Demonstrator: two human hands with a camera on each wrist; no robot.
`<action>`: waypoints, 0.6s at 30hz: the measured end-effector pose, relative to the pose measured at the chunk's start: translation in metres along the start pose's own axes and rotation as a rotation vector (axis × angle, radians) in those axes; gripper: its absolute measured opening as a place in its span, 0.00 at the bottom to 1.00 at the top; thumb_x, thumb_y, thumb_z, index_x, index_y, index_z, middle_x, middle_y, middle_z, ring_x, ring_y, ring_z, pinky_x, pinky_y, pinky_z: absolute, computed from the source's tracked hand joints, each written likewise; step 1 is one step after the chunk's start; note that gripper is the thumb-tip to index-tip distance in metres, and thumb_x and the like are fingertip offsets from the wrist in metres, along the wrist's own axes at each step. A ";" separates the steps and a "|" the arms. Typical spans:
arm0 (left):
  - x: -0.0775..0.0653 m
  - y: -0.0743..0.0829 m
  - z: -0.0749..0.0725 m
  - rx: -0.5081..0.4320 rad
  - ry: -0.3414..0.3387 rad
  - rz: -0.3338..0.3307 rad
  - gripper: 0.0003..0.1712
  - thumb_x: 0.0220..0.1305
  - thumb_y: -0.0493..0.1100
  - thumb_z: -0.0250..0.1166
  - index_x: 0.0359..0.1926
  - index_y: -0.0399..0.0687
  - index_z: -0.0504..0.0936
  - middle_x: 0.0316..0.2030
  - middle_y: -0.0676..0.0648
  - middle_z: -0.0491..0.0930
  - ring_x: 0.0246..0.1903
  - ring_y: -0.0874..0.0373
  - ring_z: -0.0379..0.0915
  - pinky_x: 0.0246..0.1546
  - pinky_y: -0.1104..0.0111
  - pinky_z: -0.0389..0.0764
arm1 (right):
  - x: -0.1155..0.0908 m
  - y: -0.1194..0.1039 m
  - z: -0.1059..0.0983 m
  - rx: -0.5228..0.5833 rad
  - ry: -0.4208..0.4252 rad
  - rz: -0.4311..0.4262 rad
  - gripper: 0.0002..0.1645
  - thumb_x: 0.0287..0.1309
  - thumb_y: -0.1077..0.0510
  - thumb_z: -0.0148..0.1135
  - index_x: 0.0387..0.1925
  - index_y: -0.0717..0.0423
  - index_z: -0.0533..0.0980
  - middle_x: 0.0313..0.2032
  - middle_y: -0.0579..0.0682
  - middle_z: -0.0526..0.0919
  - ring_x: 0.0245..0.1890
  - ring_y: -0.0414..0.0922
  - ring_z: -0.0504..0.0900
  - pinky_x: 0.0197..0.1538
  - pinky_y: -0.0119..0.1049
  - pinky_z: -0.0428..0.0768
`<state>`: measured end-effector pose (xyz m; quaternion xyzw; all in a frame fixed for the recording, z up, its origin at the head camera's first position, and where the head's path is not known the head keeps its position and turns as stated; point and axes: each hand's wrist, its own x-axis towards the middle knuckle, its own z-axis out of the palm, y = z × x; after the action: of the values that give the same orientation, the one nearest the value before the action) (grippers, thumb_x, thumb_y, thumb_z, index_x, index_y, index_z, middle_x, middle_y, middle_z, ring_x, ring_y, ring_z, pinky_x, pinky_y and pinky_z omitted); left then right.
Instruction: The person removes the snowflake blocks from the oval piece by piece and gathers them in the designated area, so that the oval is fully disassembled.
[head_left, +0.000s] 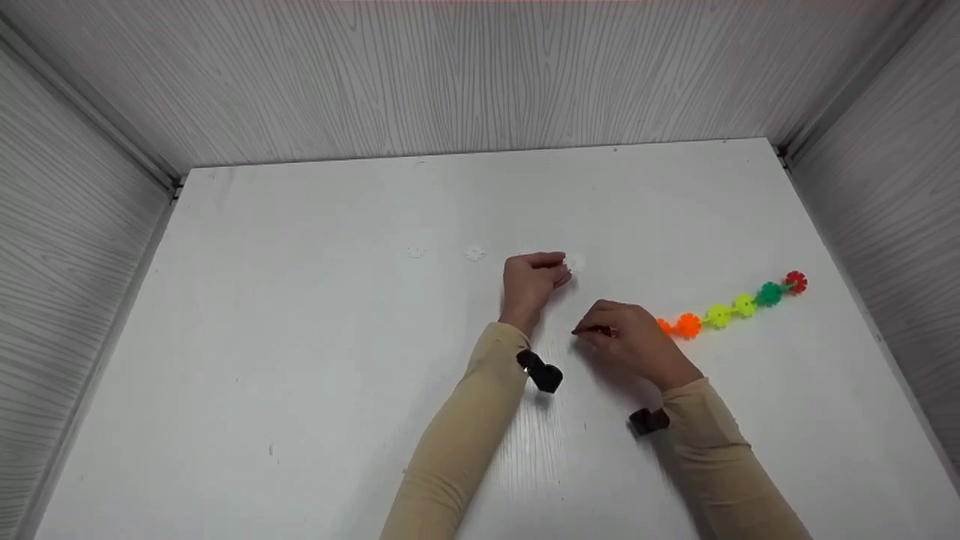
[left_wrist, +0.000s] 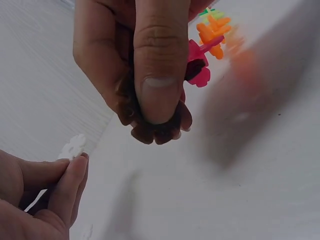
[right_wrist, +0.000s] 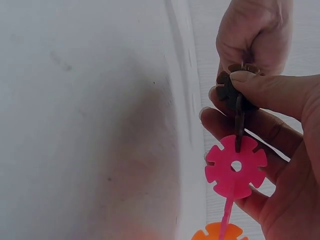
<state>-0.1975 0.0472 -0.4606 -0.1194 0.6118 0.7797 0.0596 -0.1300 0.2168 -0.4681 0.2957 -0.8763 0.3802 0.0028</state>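
**Plastic, thin and light by the look of it**

Red, green, yellow, orange, pink and dark brown, the long chain of flat, flower-shaped plastic discs (head_left: 718,316) ran from the person's right hand (head_left: 630,337) out to the right, above or on the smooth white tabletop (head_left: 315,360). The right hand pinched the last dark brown notched disc (right_wrist: 228,95) between thumb and fingers. Next along came the bright pink notched disc (right_wrist: 245,175) with a round hole in its middle, just below the fingers. How much of the chain touched the tabletop was hard to tell.

The left hand (head_left: 534,285) held a small white notched plastic disc (left_wrist: 74,146) by its edge, with part of the rim sticking out past the fingertips. The two held discs were apart. Another white notched disc (head_left: 475,253) and a fainter white one (head_left: 416,253) lay to the left.

Each disc looked light, thin and rather stiff, and maybe a bit slippery. The chain would likely bend or twist where slot met slot, and a hard tug might pull a joint loose. The best place to hold it was probably the dark end disc, flat between thumb and finger. The white disc was best pinched at its rim, leaving slots free.
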 end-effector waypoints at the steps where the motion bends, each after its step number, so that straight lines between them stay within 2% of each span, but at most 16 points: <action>1: 0.002 0.000 0.002 0.005 0.003 -0.001 0.11 0.56 0.20 0.65 0.41 0.25 0.84 0.38 0.37 0.83 0.35 0.50 0.84 0.36 0.69 0.85 | 0.000 0.000 0.000 -0.003 -0.002 0.000 0.07 0.56 0.68 0.69 0.36 0.56 0.86 0.34 0.41 0.83 0.36 0.40 0.80 0.42 0.38 0.80; 4: 0.009 -0.003 0.008 0.049 0.027 0.011 0.09 0.55 0.20 0.66 0.38 0.27 0.85 0.37 0.39 0.83 0.32 0.52 0.84 0.34 0.70 0.85 | 0.000 -0.002 -0.002 -0.002 -0.004 -0.002 0.07 0.56 0.68 0.68 0.36 0.56 0.86 0.34 0.42 0.83 0.37 0.40 0.80 0.43 0.39 0.80; 6: 0.014 -0.005 0.010 0.115 0.049 0.020 0.09 0.55 0.22 0.67 0.37 0.30 0.87 0.35 0.42 0.83 0.31 0.55 0.84 0.33 0.70 0.85 | -0.001 -0.001 -0.002 -0.003 -0.002 -0.006 0.08 0.56 0.69 0.68 0.36 0.55 0.86 0.35 0.42 0.83 0.38 0.40 0.80 0.44 0.39 0.80; 10: 0.020 -0.011 0.011 0.320 0.106 0.038 0.06 0.55 0.28 0.70 0.34 0.40 0.89 0.30 0.50 0.84 0.30 0.60 0.81 0.32 0.72 0.83 | -0.002 -0.002 -0.001 0.000 -0.003 -0.001 0.09 0.56 0.69 0.68 0.36 0.55 0.86 0.35 0.41 0.83 0.38 0.41 0.80 0.45 0.40 0.81; 13: 0.021 -0.012 0.011 0.455 0.137 0.023 0.06 0.56 0.34 0.71 0.34 0.47 0.90 0.27 0.55 0.83 0.30 0.61 0.79 0.31 0.72 0.80 | -0.002 -0.003 0.000 -0.003 -0.003 0.004 0.08 0.56 0.68 0.68 0.36 0.55 0.86 0.35 0.40 0.82 0.38 0.40 0.80 0.44 0.39 0.81; 18: 0.022 -0.009 0.015 0.551 0.156 -0.010 0.05 0.58 0.38 0.69 0.36 0.52 0.89 0.26 0.58 0.81 0.28 0.61 0.78 0.29 0.70 0.80 | -0.003 -0.003 0.002 -0.012 -0.002 0.013 0.07 0.57 0.67 0.69 0.35 0.54 0.86 0.34 0.39 0.82 0.37 0.39 0.80 0.43 0.38 0.81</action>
<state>-0.2182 0.0631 -0.4712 -0.1614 0.8027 0.5723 0.0464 -0.1256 0.2153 -0.4680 0.2904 -0.8804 0.3749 0.0012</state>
